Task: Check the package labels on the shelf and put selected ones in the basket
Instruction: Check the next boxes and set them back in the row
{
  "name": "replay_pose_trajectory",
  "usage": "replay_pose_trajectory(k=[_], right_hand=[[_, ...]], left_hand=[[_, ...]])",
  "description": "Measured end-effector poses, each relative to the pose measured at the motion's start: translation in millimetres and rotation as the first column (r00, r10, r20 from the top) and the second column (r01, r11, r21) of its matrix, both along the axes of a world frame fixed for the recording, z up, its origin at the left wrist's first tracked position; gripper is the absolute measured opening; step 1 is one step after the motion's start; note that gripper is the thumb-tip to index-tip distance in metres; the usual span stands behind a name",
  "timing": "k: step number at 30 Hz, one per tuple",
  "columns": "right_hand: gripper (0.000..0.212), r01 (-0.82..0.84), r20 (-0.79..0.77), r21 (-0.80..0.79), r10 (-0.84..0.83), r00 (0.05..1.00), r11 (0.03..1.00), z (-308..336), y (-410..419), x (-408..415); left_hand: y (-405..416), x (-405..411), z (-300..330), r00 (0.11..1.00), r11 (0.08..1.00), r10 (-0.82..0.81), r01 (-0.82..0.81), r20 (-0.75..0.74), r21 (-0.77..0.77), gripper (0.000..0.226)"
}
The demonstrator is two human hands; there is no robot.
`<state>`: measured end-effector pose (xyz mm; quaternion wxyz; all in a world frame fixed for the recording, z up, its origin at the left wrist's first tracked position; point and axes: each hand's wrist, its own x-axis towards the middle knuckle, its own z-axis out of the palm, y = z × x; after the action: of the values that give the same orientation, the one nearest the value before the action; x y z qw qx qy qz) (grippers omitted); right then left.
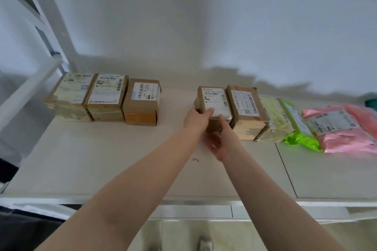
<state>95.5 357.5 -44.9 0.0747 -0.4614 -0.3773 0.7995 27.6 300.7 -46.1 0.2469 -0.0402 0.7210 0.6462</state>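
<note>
A parcel storeroom: labelled cardboard boxes (140,100) and plastic mailers (338,128) line a white metal shelf (102,159).

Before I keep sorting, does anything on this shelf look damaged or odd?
Yes: the cardboard box right of the one your hands hold has a scuffed, torn front edge. A gap also splits the row of boxes.

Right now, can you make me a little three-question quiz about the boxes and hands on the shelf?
1. True or false: both hands touch the same box.
2. What colour is the bag at the right end? A) pink B) blue C) black
3. How many boxes sit in the left group?

Key: 1. True: the left hand grips its left side, the right hand is at its front. 2. A. 3. Three.
</note>
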Motion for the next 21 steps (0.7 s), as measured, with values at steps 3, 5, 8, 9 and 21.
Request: replay_pose_trajectory(k=[3,5,8,9,21], right_hand=[[0.044,0.016,-0.029,0.031,-0.015,0.999,0.999,0.8,-7.1,0.9],[0.041,-0.009,-0.073,0.062,0.013,0.997,0.998,-0.6,-12.8,4.1],[0.041,-0.051,-0.154,0.105,0.067,0.986,0.993,-3.6,-20.8,11.1],[0.042,-0.066,-0.173,0.122,0.087,0.981,0.99,-4.3,-22.8,13.2],[0.074,-0.199,-0.376,0.109,0.226,0.899,0.974,-6.1,-42.3,35.8]], left_hand=[[-8.1,-0.4,-2.8,0.999,0.999,-0.027,0.028,-0.023,0.03,0.043],[-17.8,2.0,-4.3,0.999,0.995,-0.042,0.042,-0.011,0.086,0.039],[-35.5,11.8,-4.2,0.999,0.975,-0.032,0.022,0.041,0.223,0.036],[-41.6,16.6,-3.6,0.998,0.964,-0.028,0.012,0.056,0.266,0.035],[-115.8,49.1,21.2,0.971,0.958,-0.003,0.072,-0.239,0.279,0.044]])
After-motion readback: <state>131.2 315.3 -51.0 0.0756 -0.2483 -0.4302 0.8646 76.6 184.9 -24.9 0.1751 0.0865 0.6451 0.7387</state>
